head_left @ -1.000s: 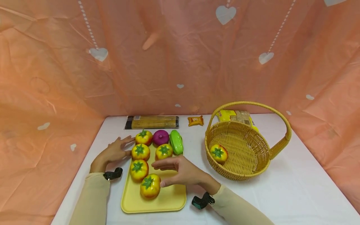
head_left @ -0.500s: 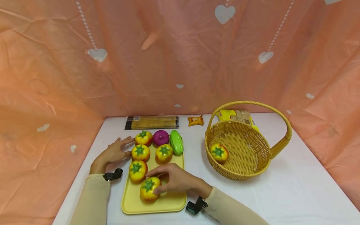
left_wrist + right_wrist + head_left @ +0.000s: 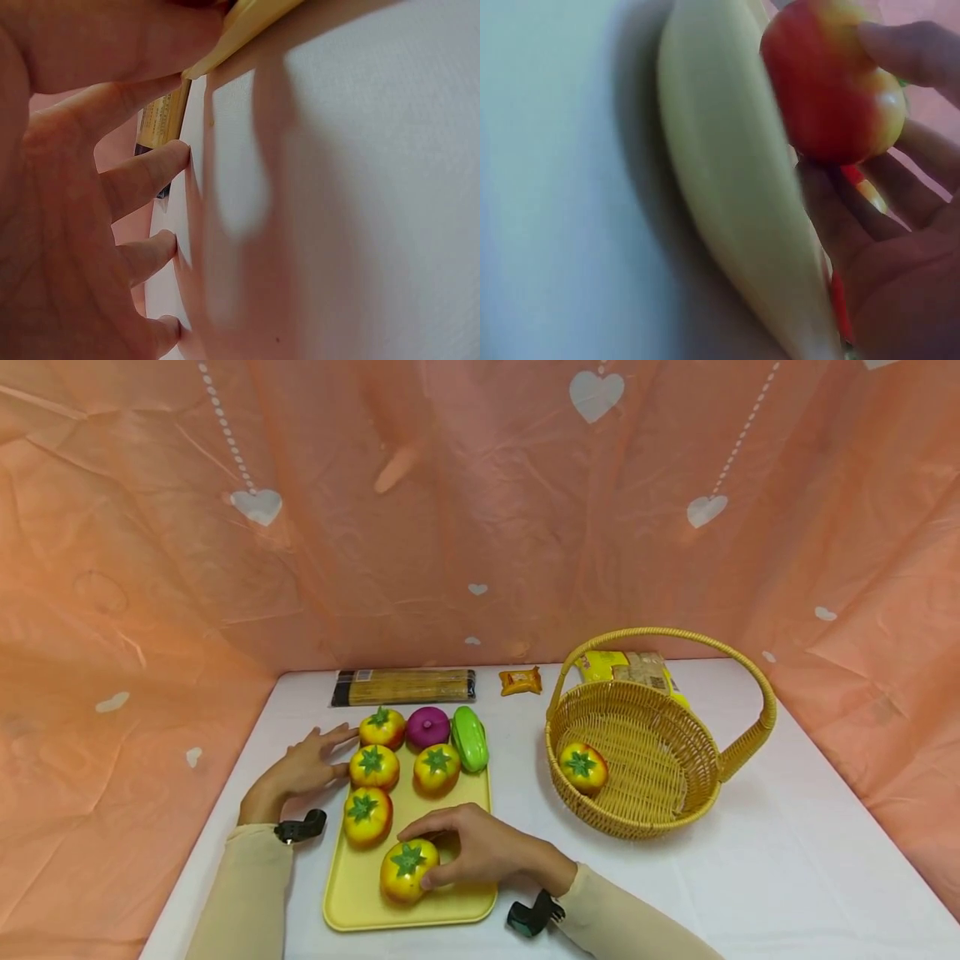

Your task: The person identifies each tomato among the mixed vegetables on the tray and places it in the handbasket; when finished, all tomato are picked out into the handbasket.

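One yellow-red tomato [image 3: 405, 875], pinched at the near end of a yellow tray [image 3: 450, 906].
The right hand [image 3: 480, 845] holds it between thumb and fingers; whether it touches the tray is unclear. The left hand [image 3: 303, 767] lies at the tray's left edge, fingers spread wide. Four similar tomatoes [image 3: 374, 767], a purple vegetable [image 3: 428, 727] and a green vegetable [image 3: 469, 739] sit farther along the tray; right of it stands a wicker basket [image 3: 645, 828] holding another tomato [image 3: 583, 768].

A heart-patterned peach curtain [image 3: 480, 510] at nine, twelve and three o'clock around a white table [image 3: 750, 868] suggests a makeshift booth.
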Motion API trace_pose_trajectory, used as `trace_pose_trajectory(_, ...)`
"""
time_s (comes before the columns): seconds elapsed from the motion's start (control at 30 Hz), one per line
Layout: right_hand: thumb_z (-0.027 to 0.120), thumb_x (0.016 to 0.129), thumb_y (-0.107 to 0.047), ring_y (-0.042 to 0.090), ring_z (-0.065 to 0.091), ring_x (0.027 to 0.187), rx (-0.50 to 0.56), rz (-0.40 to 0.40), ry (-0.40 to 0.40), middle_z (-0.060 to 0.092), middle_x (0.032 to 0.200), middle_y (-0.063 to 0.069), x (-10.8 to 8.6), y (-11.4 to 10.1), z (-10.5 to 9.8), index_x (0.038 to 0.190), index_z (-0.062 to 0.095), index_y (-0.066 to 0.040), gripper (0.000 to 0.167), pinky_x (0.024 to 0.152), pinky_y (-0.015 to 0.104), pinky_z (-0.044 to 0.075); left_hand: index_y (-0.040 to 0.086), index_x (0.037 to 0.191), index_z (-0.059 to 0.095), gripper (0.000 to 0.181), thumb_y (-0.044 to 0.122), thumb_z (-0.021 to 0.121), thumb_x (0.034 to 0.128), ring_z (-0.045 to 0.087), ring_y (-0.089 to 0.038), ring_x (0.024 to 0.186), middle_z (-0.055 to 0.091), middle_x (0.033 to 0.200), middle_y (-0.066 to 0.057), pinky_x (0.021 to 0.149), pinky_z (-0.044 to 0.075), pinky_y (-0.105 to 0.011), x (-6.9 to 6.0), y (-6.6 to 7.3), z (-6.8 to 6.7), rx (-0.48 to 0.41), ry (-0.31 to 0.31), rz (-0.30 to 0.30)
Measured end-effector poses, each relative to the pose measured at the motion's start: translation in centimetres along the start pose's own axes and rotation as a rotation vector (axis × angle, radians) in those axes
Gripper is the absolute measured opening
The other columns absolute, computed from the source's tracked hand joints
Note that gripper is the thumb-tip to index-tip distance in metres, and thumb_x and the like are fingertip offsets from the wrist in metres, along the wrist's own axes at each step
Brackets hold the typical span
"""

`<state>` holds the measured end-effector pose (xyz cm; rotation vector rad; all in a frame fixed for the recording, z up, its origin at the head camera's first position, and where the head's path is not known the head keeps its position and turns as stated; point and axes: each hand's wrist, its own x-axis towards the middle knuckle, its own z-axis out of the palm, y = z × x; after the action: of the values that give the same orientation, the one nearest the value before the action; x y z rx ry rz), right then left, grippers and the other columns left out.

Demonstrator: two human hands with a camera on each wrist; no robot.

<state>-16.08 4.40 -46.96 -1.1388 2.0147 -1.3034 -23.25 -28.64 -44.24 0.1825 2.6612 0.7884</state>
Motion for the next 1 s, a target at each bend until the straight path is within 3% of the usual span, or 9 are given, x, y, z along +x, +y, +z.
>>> trace_pose_trajectory(0.17,0.089,0.094,-0.019,0.000,0.066,0.128,0.064,0.012,0.024,0.073,0.142,-0.006,-1.5,-0.4,-0.7,0.143,0.072,-0.022,0.052,0.114,0.023,0.053,0.014,0.168,0.044,0.078,0.026,0.071,0.0966,0.001,-0.065,0.163,0.025,0.179,-0.026,0.122,-0.005,-0.088,0.1,-0.1,0.2,-0.014,-0.001,-0.010)
trace_pose_trajectory(0.37,0.087,0.095,-0.013,0.010,0.068,0.130,0.177,0.017,0.085,0.070,0.146,0.006,-4.7,-1.4,-2.8,0.145,0.071,-0.014,0.053,0.111,0.030,0.058,0.014,0.168,0.044,0.078,0.026,0.071,0.0964,0.003,-0.065,0.163,0.025,0.179,-0.025,0.121,-0.003,-0.089,0.1,-0.1,0.3,-0.008,0.001,-0.009)
trace_pose_trajectory(0.57,0.085,0.096,-0.014,0.013,0.068,0.134,0.142,0.031,0.242,0.068,0.151,0.013,-9.2,-2.1,-5.5,0.147,0.069,-0.011,0.054,0.111,0.028,0.057,0.014,0.168,0.044,0.077,0.027,0.071,0.0967,0.003,-0.065,0.163,0.025,0.179,-0.025,0.122,-0.003,-0.089,0.0,-0.2,0.2,0.001,0.001,-0.008)
trace_pose_trajectory(0.8,0.079,0.099,-0.002,0.015,0.073,0.126,0.154,0.019,0.400,0.065,0.150,0.023,-14.4,-2.5,-8.5,0.149,0.064,-0.002,0.052,0.104,0.029,0.062,0.012,0.167,0.046,0.076,0.026,0.071,0.0967,0.005,-0.067,0.162,0.028,0.178,-0.027,0.121,-0.001,-0.090,-0.1,-0.3,0.0,0.018,0.013,0.010)
trace_pose_trajectory(0.87,0.077,0.099,0.000,0.013,0.072,0.129,0.138,0.034,0.447,0.065,0.152,0.021,-15.9,-2.7,-9.3,0.149,0.064,-0.002,0.052,0.104,0.027,0.061,0.010,0.166,0.046,0.076,0.025,0.071,0.0963,0.005,-0.067,0.161,0.028,0.177,-0.028,0.120,-0.001,-0.090,-0.1,-0.3,0.0,0.015,0.019,0.019)
trace_pose_trajectory(1.0,0.075,0.100,0.003,0.010,0.073,0.125,0.061,0.072,0.552,0.070,0.147,0.003,-18.4,-2.8,-10.9,0.148,0.065,0.000,0.049,0.101,0.024,0.062,0.009,0.166,0.047,0.076,0.025,0.071,0.0957,0.007,-0.068,0.160,0.028,0.176,-0.030,0.120,0.001,-0.091,-0.1,-0.2,0.0,0.023,0.024,0.033)
